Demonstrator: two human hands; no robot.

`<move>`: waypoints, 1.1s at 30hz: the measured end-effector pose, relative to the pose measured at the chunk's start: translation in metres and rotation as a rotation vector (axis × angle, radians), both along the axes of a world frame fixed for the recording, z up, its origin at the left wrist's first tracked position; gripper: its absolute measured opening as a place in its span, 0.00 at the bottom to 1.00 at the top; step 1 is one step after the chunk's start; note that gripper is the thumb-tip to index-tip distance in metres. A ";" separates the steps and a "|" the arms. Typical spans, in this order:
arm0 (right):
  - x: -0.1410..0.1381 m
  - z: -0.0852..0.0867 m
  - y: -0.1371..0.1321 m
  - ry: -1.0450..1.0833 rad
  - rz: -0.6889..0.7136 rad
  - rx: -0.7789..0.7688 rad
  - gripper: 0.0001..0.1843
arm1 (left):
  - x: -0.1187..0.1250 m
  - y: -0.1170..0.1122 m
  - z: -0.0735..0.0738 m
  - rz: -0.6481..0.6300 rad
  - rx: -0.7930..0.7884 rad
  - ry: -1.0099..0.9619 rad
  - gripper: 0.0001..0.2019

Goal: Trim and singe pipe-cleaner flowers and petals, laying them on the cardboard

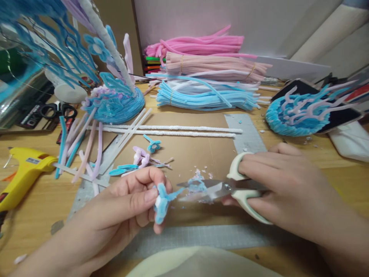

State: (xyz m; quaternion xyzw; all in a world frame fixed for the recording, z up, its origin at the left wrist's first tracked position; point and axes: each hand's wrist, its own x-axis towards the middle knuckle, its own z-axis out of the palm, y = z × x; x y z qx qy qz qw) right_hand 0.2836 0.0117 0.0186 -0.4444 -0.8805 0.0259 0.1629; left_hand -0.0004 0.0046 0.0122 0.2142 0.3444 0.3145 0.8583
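Observation:
Between the thumb and fingers of my left hand (135, 204) is a small light-blue pipe-cleaner flower (162, 204) with a pale centre. One thin blue petal of it points right, toward the scissors. My right hand (282, 181) grips the pale-green handles of the scissors (227, 188), whose blades are parted and reach left near that petal tip. Under and around the blades lie blue and lilac fuzz clippings (198, 182). Just beyond my left hand rest a lilac flower (141, 156), a small blue flower (153, 145) and blue leaf shapes (123, 169).
Bundled pink (198, 44) and blue pipe cleaners (204, 96) line the back. Two white fuzzy stems (173, 130) cross the brown board (196, 148). A yellow glue gun (29, 173) lies left, near a blue decorated base (118, 105). A blue fuzzy piece (296, 115) sits at right.

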 end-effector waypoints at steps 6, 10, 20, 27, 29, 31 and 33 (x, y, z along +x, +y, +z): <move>-0.001 0.000 -0.003 -0.004 0.009 -0.003 0.16 | 0.004 -0.001 0.000 -0.017 0.007 0.032 0.07; -0.003 -0.002 -0.003 -0.004 0.015 -0.017 0.17 | 0.006 -0.002 -0.006 -0.016 0.020 0.095 0.06; -0.004 -0.001 -0.004 0.006 0.036 -0.022 0.11 | 0.006 -0.003 -0.007 -0.016 0.012 0.070 0.05; -0.004 -0.001 -0.006 0.067 0.059 -0.108 0.10 | 0.008 -0.003 -0.008 -0.012 0.034 0.076 0.07; -0.004 0.000 -0.005 0.075 0.064 -0.125 0.11 | 0.008 -0.003 -0.008 -0.020 0.044 0.077 0.06; -0.005 0.000 -0.005 0.080 0.067 -0.127 0.12 | 0.007 -0.004 -0.008 -0.020 0.047 0.074 0.05; -0.005 0.000 -0.004 0.084 0.071 -0.129 0.13 | 0.007 -0.004 -0.008 -0.018 0.044 0.067 0.04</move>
